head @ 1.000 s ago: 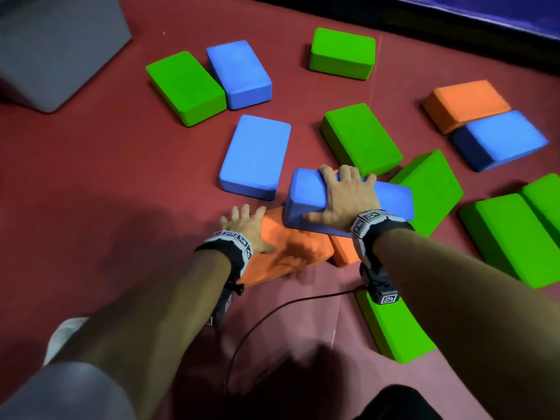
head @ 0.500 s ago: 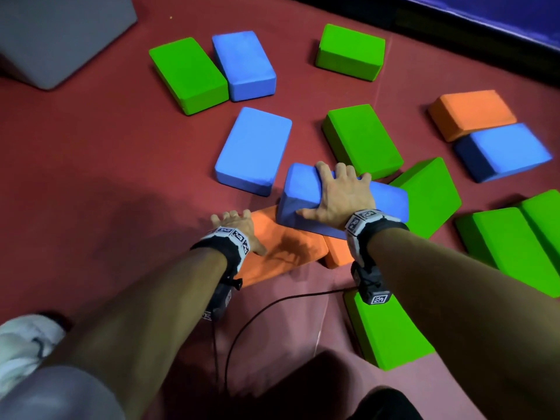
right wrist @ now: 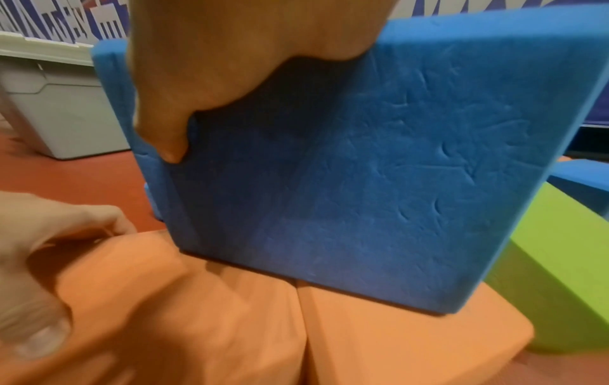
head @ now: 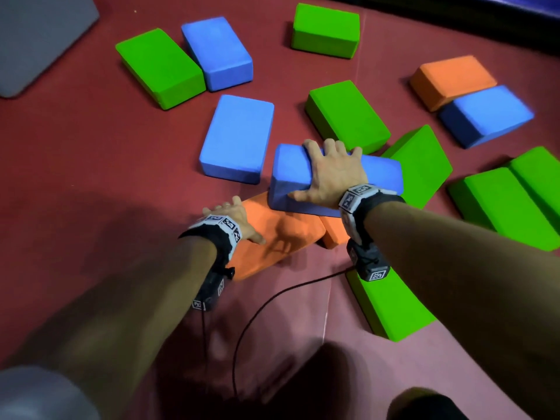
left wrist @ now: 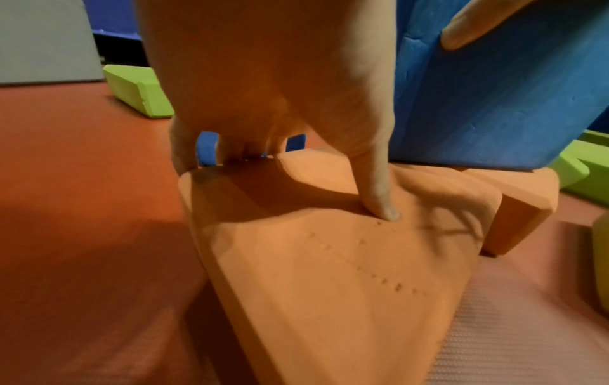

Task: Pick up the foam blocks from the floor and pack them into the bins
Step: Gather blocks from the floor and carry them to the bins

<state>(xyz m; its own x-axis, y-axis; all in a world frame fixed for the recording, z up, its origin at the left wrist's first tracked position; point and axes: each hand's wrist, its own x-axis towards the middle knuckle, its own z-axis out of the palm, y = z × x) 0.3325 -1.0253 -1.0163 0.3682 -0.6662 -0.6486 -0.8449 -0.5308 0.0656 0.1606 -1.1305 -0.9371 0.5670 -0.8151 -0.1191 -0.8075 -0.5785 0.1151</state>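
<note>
Blue foam block (head: 378, 174) is gripped by right hand (head: 333, 174) fingers; left hand (head: 233, 215) fingers clasp the orange block (head: 281, 234)

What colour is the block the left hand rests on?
Orange block; clearest in the left wrist view.

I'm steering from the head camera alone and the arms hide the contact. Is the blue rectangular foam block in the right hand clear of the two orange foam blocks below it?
Observer: No. In the right wrist view the blue rectangular foam block rests its lower edge on both the left orange foam block and the right orange foam block, across the seam between them.
Operator: How does the right hand hold it?
Observer: The right hand grips it, with the thumb tip dug into the broad face near its left edge.
Operator: And the left hand?
Observer: The left hand presses its thumb into the left orange foam block's top face, with its fingers hooked over the far edge.
</note>
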